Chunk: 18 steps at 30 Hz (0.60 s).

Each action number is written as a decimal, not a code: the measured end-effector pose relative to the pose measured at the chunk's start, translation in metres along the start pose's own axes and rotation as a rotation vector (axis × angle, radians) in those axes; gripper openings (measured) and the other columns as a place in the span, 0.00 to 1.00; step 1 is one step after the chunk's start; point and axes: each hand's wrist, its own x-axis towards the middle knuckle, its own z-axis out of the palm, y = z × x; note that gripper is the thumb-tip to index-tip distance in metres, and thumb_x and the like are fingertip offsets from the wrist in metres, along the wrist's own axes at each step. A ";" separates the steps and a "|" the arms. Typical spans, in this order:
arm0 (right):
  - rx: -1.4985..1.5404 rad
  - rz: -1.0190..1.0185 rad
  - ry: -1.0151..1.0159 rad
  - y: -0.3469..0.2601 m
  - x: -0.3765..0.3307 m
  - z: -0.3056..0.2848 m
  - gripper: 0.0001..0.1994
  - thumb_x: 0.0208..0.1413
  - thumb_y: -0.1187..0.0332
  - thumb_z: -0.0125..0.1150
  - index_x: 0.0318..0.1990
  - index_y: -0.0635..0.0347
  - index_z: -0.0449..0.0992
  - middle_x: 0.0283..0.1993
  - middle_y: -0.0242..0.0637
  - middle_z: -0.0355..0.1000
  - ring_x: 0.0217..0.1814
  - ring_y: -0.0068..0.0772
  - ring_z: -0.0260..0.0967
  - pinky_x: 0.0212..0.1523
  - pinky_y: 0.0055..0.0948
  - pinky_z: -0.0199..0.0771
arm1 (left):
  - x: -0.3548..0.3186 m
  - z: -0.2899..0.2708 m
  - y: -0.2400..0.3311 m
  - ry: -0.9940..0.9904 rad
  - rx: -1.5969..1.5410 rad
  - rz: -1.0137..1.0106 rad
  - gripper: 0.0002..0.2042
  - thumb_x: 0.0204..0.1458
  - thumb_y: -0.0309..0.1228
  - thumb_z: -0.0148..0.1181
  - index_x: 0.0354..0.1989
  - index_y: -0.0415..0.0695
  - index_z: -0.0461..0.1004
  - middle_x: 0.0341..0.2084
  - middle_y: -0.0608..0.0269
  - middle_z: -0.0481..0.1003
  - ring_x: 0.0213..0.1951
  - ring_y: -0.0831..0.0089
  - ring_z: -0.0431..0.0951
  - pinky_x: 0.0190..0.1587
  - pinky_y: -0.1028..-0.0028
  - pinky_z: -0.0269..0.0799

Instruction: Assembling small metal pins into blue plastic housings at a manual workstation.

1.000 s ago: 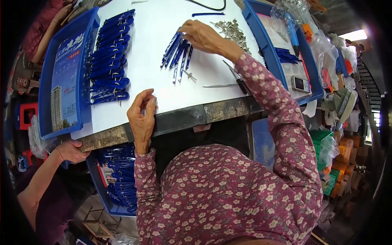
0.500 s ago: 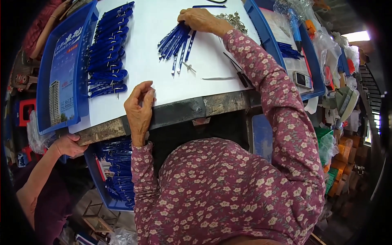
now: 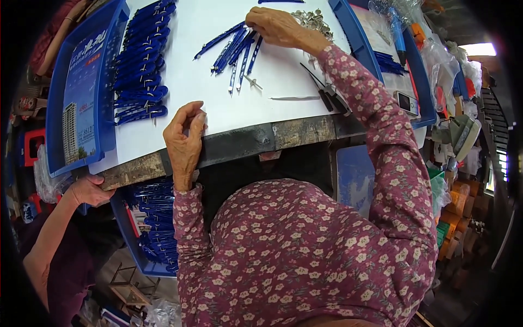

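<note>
At the far middle of the white sheet (image 3: 229, 109), my right hand (image 3: 275, 27) has its fingertips closed at the upper end of a fanned bunch of blue printed straps (image 3: 234, 52). One blue strap (image 3: 218, 41) juts out to the left from its fingers. A loose metal clasp (image 3: 253, 83) lies just below the bunch. Beyond the knuckles is a pile of small metal clasps (image 3: 316, 23). My left hand (image 3: 185, 139) rests at the table's near edge, fingers loosely curled and thumb apart, holding nothing.
Stacked blue straps (image 3: 139, 65) with metal fittings line the left, beside a blue tray (image 3: 106, 82). Black-handled scissors (image 3: 329, 98) and a thin silver tool (image 3: 294, 98) lie right. Another person's hand (image 3: 92, 191) grips the table corner. A blue bin (image 3: 128, 234) of straps sits below.
My right hand has shifted slightly right, and one blue strap has swung out leftward from the bunch. The fanned straps have spread apart. My left hand stays almost still.
</note>
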 end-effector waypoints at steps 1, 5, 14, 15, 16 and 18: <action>0.047 -0.013 -0.024 -0.004 -0.003 -0.005 0.04 0.44 0.77 0.54 0.30 0.62 0.69 0.32 0.36 0.68 0.37 0.36 0.68 0.38 0.29 0.70 | 0.000 -0.001 -0.001 0.002 0.001 -0.006 0.10 0.49 0.24 0.53 0.39 0.34 0.71 0.25 0.64 0.72 0.25 0.81 0.70 0.27 0.83 0.66; -0.012 -0.083 -0.095 -0.003 -0.026 0.003 0.10 0.45 0.79 0.52 0.37 0.61 0.69 0.35 0.35 0.66 0.38 0.33 0.67 0.41 0.26 0.71 | 0.002 0.001 0.000 -0.003 0.018 -0.002 0.09 0.49 0.24 0.52 0.38 0.35 0.72 0.25 0.64 0.73 0.25 0.81 0.70 0.27 0.83 0.67; -0.348 -0.344 -0.151 -0.007 -0.037 0.000 0.06 0.46 0.76 0.53 0.34 0.61 0.67 0.34 0.32 0.65 0.42 0.25 0.64 0.36 0.18 0.71 | 0.001 0.000 -0.004 0.003 0.054 0.039 0.09 0.48 0.25 0.53 0.38 0.35 0.72 0.24 0.64 0.73 0.25 0.81 0.71 0.28 0.83 0.67; -0.351 -0.346 -0.207 -0.009 -0.039 -0.001 0.05 0.46 0.75 0.53 0.33 0.61 0.67 0.33 0.32 0.64 0.42 0.25 0.63 0.35 0.18 0.70 | 0.000 0.000 -0.004 0.008 0.037 0.035 0.09 0.48 0.25 0.53 0.38 0.35 0.72 0.25 0.64 0.73 0.25 0.81 0.71 0.29 0.83 0.68; -0.361 -0.346 -0.189 -0.009 -0.041 -0.002 0.06 0.47 0.74 0.53 0.33 0.61 0.66 0.31 0.32 0.63 0.39 0.26 0.64 0.34 0.19 0.71 | 0.000 0.000 -0.004 0.012 0.041 0.037 0.09 0.48 0.25 0.53 0.38 0.35 0.72 0.25 0.64 0.73 0.25 0.81 0.71 0.29 0.83 0.68; -0.348 -0.320 -0.205 -0.008 -0.045 -0.004 0.06 0.47 0.74 0.53 0.34 0.61 0.66 0.31 0.33 0.63 0.38 0.26 0.64 0.34 0.19 0.71 | 0.000 0.001 -0.005 0.005 0.030 0.035 0.09 0.48 0.24 0.53 0.38 0.36 0.72 0.25 0.64 0.73 0.25 0.81 0.71 0.29 0.83 0.67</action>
